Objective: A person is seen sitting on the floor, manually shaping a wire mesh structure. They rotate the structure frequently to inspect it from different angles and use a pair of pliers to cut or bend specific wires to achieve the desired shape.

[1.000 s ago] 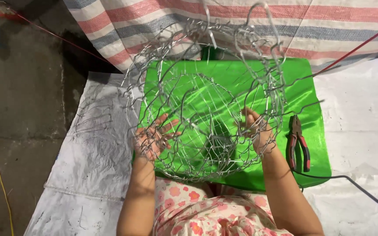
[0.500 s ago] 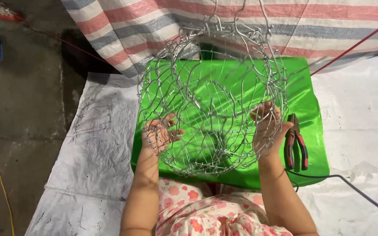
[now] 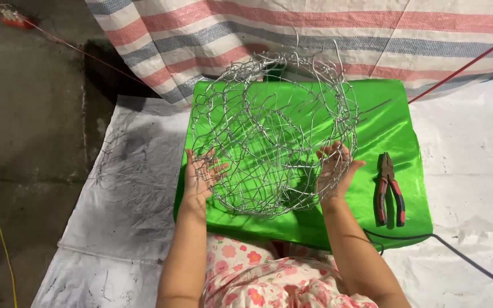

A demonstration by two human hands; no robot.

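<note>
A round cage of bent silver wire (image 3: pixel 275 131) is held up over a shiny green cloth (image 3: pixel 389 120). My left hand (image 3: pixel 201 174) grips its lower left side, fingers hooked into the mesh. On the lower right side my right hand (image 3: pixel 335 168) holds the wire the same way. The cage's open weave lets the green cloth show through. My forearms reach up from a pink floral garment (image 3: pixel 258 276) at the bottom edge.
Red-handled pliers (image 3: pixel 388 188) lie on the green cloth to the right of my right hand. A white plastic sheet (image 3: pixel 475 171) covers the floor, a striped tarp (image 3: pixel 315 28) lies behind, a dark cable (image 3: pixel 463 259) runs at lower right, and bare concrete (image 3: pixel 24 114) is on the left.
The wire cage has been turned and lowered between my hands, and both hands shifted their hold along its sides. The view also moved slightly.
</note>
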